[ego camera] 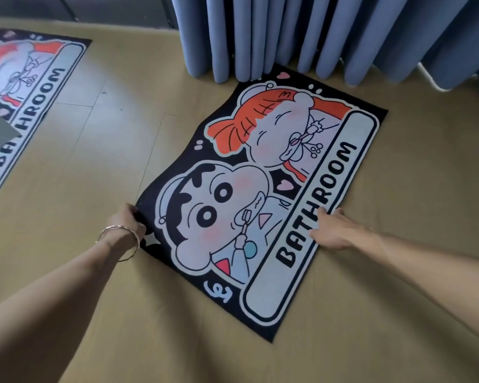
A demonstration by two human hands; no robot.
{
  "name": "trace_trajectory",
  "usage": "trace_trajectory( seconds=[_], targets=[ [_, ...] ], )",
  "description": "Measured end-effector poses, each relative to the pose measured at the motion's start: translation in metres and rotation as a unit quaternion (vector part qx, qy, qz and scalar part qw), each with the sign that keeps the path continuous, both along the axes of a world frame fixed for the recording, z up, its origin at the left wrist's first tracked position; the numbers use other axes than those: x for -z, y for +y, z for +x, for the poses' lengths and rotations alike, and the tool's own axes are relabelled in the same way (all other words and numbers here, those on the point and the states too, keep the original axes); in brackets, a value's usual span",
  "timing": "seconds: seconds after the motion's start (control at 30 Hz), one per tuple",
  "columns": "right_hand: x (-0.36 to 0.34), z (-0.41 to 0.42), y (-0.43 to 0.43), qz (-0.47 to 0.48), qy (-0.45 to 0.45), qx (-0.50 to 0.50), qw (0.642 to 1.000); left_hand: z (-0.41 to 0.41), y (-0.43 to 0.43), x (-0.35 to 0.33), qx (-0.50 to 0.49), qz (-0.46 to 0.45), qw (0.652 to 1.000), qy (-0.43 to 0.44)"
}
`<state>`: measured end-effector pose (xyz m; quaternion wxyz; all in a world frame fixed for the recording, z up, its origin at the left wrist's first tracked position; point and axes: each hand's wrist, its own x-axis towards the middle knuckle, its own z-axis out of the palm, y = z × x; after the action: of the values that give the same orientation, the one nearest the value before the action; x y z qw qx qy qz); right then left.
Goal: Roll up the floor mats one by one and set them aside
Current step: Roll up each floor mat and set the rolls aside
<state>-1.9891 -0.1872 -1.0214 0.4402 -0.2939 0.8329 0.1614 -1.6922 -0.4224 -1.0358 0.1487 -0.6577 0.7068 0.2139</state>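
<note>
Gripping mat [260, 189], left hand [127, 221], fingertips hidden

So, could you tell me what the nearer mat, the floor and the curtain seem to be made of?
The nearer mat: probably thin printed textile, matte; its left edge buckles. Floor: matte wood-look planks, seams visible. Curtain: blue fabric, hanging in folds.

Both forearms were bare with no sleeves in sight, and a thin, pale metal bangle [119, 241] circled the left wrist.
</note>
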Motion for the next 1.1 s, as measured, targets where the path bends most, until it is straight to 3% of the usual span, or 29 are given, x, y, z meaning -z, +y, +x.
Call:
trace_trajectory(
  seconds=[0.23, 0.33, 0.47, 0.53, 0.6, 0.67, 0.73, 0.8, 0.9, 1.03, 1.1],
  targets=[
    [0.004, -0.017, -0.009, -0.077, 0.023, -0.007, 0.997, 0.02, 0.019, 0.004, 0.052, 0.154, 0.981, -0.107],
    [0.003, -0.025, -0.025, -0.094, 0.035, -0.014, 0.995, 0.024, 0.025, 0.003, 0.066, 0.204, 0.971, -0.104],
    [0.0, -0.016, -0.04, -0.108, 0.097, 0.006, 0.989, 0.019, 0.04, 0.0, 0.002, 0.304, 0.953, -0.002],
    [0.001, -0.011, -0.042, -0.106, 0.135, -0.034, 0.985, 0.014, 0.051, -0.002, 0.027, 0.359, 0.933, 0.007],
    [0.005, -0.004, -0.036, -0.102, 0.147, -0.099, 0.979, 0.005, 0.062, -0.007, 0.113, 0.397, 0.91, -0.044],
    [0.007, 0.009, -0.024, -0.096, 0.113, -0.16, 0.976, -0.01, 0.074, -0.012, 0.266, 0.35, 0.889, -0.131],
    [0.006, 0.027, -0.007, -0.097, 0.065, -0.206, 0.972, -0.03, 0.092, -0.017, 0.403, 0.223, 0.873, -0.159],
    [0.003, 0.042, 0.01, -0.11, 0.036, -0.253, 0.96, -0.047, 0.114, -0.02, 0.466, 0.146, 0.867, -0.098],
    [0.001, 0.056, 0.032, -0.14, -0.004, -0.296, 0.945, -0.065, 0.14, -0.016, 0.559, 0.126, 0.82, 0.0],
    [0.004, 0.073, 0.058, -0.203, -0.013, -0.39, 0.898, -0.07, 0.168, -0.007, 0.657, 0.098, 0.747, 0.004],
    [0.007, 0.079, 0.068, -0.222, -0.022, -0.414, 0.883, -0.066, 0.176, 0.0, 0.669, 0.086, 0.738, 0.002]
  ],
)
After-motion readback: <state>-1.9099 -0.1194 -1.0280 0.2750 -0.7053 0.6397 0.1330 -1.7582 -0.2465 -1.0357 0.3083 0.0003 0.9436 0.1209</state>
